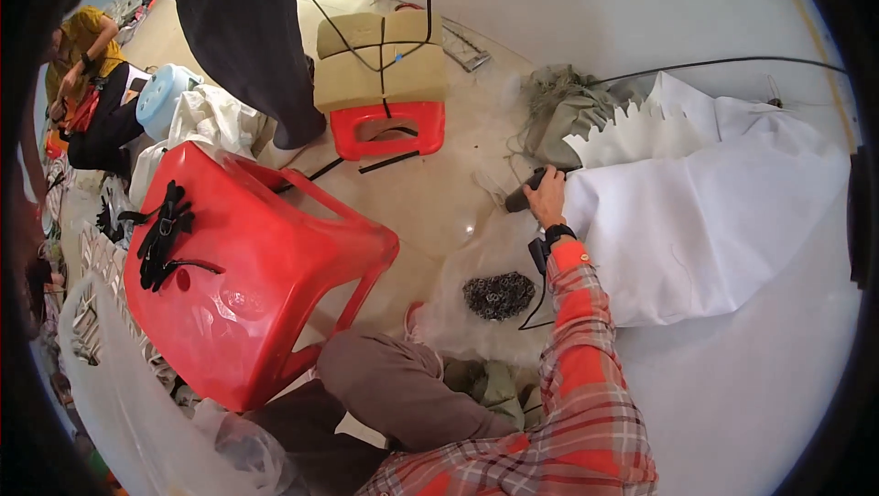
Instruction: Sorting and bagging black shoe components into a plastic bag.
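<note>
My right hand (548, 197), in a red plaid sleeve with a black watch, reaches forward over the floor. Its fingers are closed over a dark, roughly cylindrical object (518, 199), whose far part is hidden by the hand and nearby cloth. Beside the hand lies a large white sack (678, 239) with a jagged-cut edge. Below the wrist, a clear plastic bag holds a heap of small dark pieces (499, 296), too small to make out singly. A black cable (540, 299) hangs by the forearm. My left hand is out of the picture.
A red plastic stool (247, 267) stands left, with black straps (167, 235) on it. Ahead, yellowish foam blocks (380, 61) are tied onto a small red stool (389, 130). A person in dark trousers (243, 38) stands close by; another sits far left. Green sacking (563, 120) lies ahead-right.
</note>
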Available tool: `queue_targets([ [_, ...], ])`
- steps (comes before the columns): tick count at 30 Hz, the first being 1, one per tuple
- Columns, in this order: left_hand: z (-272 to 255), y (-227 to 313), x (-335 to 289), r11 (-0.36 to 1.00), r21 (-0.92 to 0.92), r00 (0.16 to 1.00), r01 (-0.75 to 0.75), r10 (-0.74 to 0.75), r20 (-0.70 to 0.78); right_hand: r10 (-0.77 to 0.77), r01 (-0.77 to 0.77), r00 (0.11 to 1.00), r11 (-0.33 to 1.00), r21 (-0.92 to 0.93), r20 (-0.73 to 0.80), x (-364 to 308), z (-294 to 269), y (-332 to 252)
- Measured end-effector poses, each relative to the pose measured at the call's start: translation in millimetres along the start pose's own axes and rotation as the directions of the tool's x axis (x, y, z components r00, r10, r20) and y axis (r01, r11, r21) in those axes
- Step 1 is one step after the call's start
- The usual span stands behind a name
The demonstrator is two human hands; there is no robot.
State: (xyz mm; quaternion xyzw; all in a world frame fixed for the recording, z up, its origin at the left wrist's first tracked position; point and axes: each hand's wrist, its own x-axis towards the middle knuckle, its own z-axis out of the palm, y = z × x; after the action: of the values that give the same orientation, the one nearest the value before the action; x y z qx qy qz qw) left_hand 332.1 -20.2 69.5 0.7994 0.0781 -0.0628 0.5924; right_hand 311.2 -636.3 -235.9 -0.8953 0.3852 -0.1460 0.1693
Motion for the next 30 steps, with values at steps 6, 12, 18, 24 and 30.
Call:
queue_targets([
  [6, 2.1, 35.5, -25.0, 0.971, -0.14, 0.962, -0.192, 0.159, -0.221, -0.193, 0.195, 0.98, 0.98, 0.04, -0.041, -5.2, 23.6, 95.1],
  [12, -15.6, 62.9, -47.1, 0.85, -0.177, 0.812, -0.497, 0.383, -0.44, 0.071, -0.043, 0.975, 0.99, -0.135, 0.209, -33.1, -13.1, 50.2],
  [18, -27.5, 49.7, -12.7, 0.844, 0.421, 0.601, -0.332, 0.534, -0.595, 0.073, -0.044, 0.969, 0.991, -0.124, 0.235, -24.3, -28.3, 19.1],
  [24, 22.7, 30.5, 12.7, 0.789, 0.473, 0.766, -0.393, 0.565, -0.307, -0.264, 0.262, 0.964, 0.964, -0.051, -0.035, -5.5, -46.7, 28.9],
  [30, 37.4, -21.8, 17.5, 0.529, 0.637, 0.733, -0.561, 0.674, 0.086, -0.362, 0.307, 0.906, 0.918, 0.251, 0.22, -32.9, -75.5, -64.1],
])
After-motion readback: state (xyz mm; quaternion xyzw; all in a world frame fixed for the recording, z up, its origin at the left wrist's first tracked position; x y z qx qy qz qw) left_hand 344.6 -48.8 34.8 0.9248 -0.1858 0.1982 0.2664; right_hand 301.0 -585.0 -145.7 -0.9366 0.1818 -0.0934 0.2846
